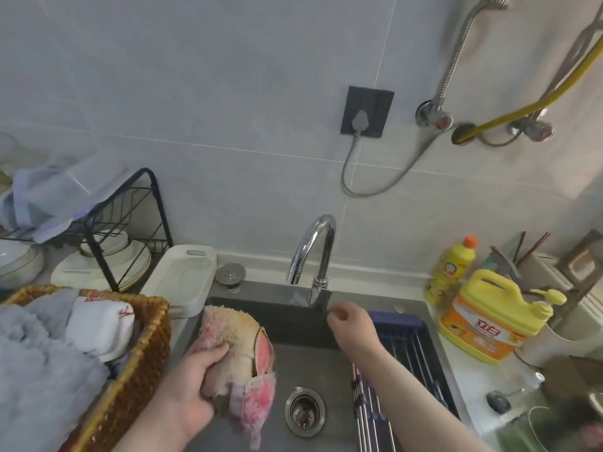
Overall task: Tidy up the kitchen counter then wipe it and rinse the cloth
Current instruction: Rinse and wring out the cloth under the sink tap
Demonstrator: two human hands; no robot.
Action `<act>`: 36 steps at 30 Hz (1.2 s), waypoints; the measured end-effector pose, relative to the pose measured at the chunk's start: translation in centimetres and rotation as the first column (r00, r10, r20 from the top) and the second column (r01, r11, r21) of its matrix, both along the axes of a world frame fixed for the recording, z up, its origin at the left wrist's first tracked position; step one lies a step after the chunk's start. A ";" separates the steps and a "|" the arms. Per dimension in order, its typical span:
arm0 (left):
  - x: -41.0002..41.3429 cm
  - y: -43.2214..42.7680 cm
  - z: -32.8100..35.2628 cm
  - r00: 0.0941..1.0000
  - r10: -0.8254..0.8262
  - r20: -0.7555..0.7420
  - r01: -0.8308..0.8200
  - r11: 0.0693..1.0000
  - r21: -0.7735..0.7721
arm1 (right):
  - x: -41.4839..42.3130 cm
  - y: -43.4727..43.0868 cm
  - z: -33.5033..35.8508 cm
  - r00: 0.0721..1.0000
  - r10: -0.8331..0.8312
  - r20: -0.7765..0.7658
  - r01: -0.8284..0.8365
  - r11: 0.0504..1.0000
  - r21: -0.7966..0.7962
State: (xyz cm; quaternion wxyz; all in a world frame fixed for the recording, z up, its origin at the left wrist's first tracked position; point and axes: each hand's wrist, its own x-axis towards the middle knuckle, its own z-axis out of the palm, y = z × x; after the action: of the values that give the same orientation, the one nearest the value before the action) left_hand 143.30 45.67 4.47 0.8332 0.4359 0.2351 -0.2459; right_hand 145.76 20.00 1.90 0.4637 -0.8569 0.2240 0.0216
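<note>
Head view: at the sink's (pixel 310 363) left edge, just beside the basket (pixel 143 337), the left hand (pixel 192 383) grips the bunched cloth (pixel 235 340) above the basin, fingers and thumb curled round it. I judge it should be moved under the tap (pixel 313 249) and then squeezed over the drain (pixel 305 412). The right hand (pixel 350 327) is at the lever by the tap's foot on the back rim, fingers curled, though I cannot tell if they hold it. There is open room mid-basin, while the rack (pixel 411 340) crowds the right side.

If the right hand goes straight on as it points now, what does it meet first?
Probably the faucet, at its base, just beyond the right hand; depth is unclear, so it may already touch.
</note>
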 end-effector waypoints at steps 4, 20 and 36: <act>2.5 -0.6 -1.1 0.999 -0.004 -0.040 0.003 1.000 -0.006 | 4.0 -0.4 0.5 0.998 0.055 -0.040 -0.063 0.966 -0.252; 7.6 -3.4 -3.9 0.997 -0.072 -0.034 0.068 0.992 -0.103 | 8.6 -2.9 -1.8 0.964 0.227 -0.136 -0.265 0.828 -0.494; 6.2 -3.7 -4.3 0.999 -0.031 -0.021 0.029 0.997 -0.078 | 5.8 -1.9 -3.2 0.965 0.246 0.095 -0.176 0.870 -0.461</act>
State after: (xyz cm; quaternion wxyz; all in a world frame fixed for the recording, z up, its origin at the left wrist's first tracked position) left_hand 149.45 41.98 0.16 0.8430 0.4041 0.2281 -0.2720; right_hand 151.59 18.07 -1.30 0.2639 -0.9591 0.0922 -0.0448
